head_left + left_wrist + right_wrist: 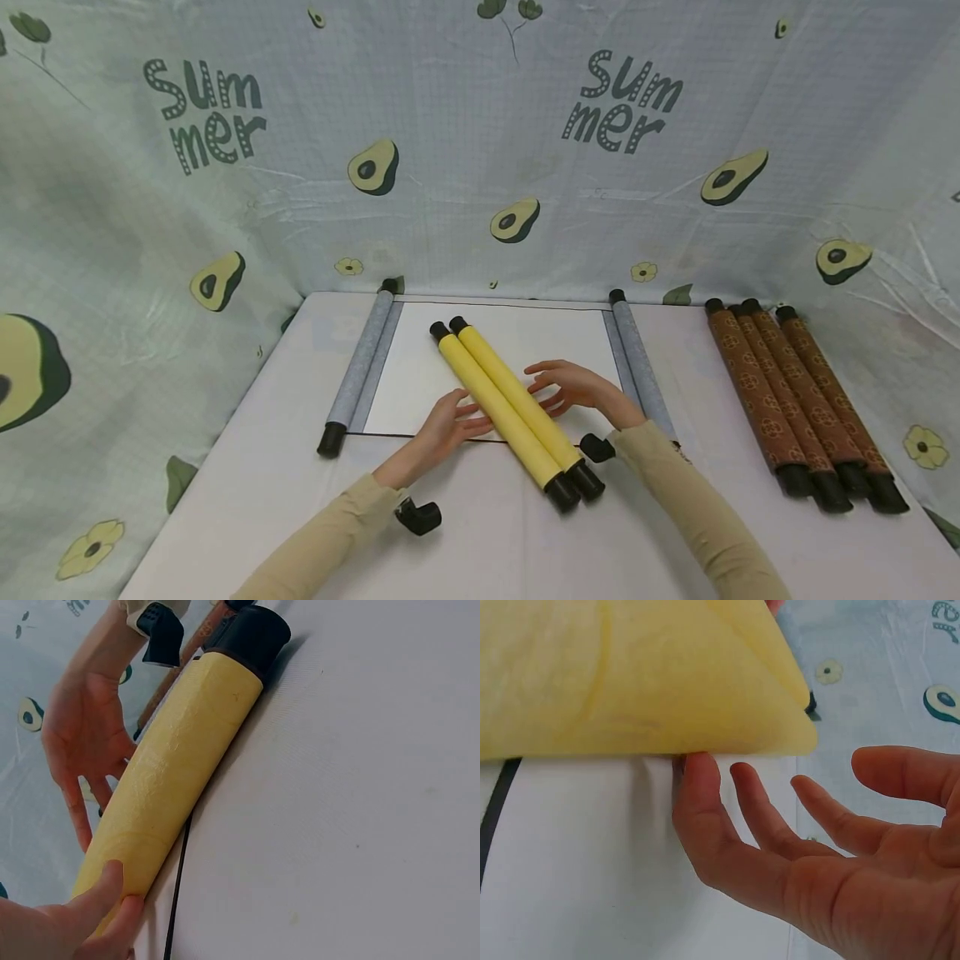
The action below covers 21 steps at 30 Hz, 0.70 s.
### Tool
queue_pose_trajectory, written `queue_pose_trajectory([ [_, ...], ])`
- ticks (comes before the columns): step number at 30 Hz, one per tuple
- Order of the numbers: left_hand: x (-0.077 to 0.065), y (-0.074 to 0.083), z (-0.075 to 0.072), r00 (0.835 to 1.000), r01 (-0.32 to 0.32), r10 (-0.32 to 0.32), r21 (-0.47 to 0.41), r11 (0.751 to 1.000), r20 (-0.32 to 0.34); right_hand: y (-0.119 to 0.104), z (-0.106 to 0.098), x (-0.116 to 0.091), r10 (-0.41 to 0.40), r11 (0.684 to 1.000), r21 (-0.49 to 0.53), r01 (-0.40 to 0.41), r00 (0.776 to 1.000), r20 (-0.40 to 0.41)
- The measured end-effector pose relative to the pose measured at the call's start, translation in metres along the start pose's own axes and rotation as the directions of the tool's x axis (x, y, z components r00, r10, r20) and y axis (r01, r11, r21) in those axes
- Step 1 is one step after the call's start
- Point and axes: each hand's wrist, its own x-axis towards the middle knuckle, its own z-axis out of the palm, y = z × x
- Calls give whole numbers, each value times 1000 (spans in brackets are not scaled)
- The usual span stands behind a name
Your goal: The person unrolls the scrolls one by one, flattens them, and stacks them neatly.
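Two yellow rolls (498,408) with black ends lie side by side, slanting over the white sheet (412,358) between two grey rolls (363,367); the left hand (442,429), loosely open, touches the near yellow roll with extended fingers; the right hand (577,387) is open, fingers spread, forefinger tip at the other's edge; four brown patterned rolls (761,400) rest at the worktop's (480,542) right.

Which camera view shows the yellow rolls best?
The head view: both yellow rolls show full-length, with black ends. Left wrist shows part of their length and one end; right wrist, mostly cropped yellow surface.
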Motion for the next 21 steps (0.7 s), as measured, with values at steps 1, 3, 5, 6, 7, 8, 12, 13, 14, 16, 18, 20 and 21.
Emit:
queue_pose_trajectory([
  [1,0,1,1,1000,-1,1,3,1000,-4,0,0,0,1,1000,-1,-1,1000,6],
  [3,1,2,2,1000,0,0,10,1000,-18,2,0,1,8,1000,3,-8,1000,15],
  [5,2,3,3,1000,0,0,9,1000,-29,4,-1,2,9,1000,1,-9,1000,20],
  [6,2,4,4,999,1,0,9,1000,-33,5,-1,3,11,1000,0,-11,1000,21],
  [7,3,4,5,999,5,-4,6,1000,-37,6,-1,3,12,1000,-4,-12,1000,23],
  [8,3,5,5,999,5,-5,6,1000,-37,6,0,3,13,1000,-5,-13,1000,21],
  [12,4,4,7,999,-1,4,76,997,-45,5,4,1,3,1000,-18,-3,1000,14],
  [13,5,3,7,999,-2,7,102,995,-50,5,5,0,-2,1000,-20,2,1000,15],
  [14,5,2,7,999,-8,15,137,991,-52,4,7,-1,-6,1000,-19,7,1000,13],
  [16,5,1,7,998,-19,32,203,979,-56,3,11,-3,-19,1000,-22,20,1000,17],
  [18,4,-1,7,997,-31,47,257,966,-56,2,14,-6,-36,999,-27,37,999,20],
  [20,4,0,8,997,-38,58,297,954,-58,0,16,-9,-52,998,-24,52,998,21],
  [21,4,0,9,996,-39,60,313,949,-60,0,17,-10,-57,998,-19,58,998,19],
])
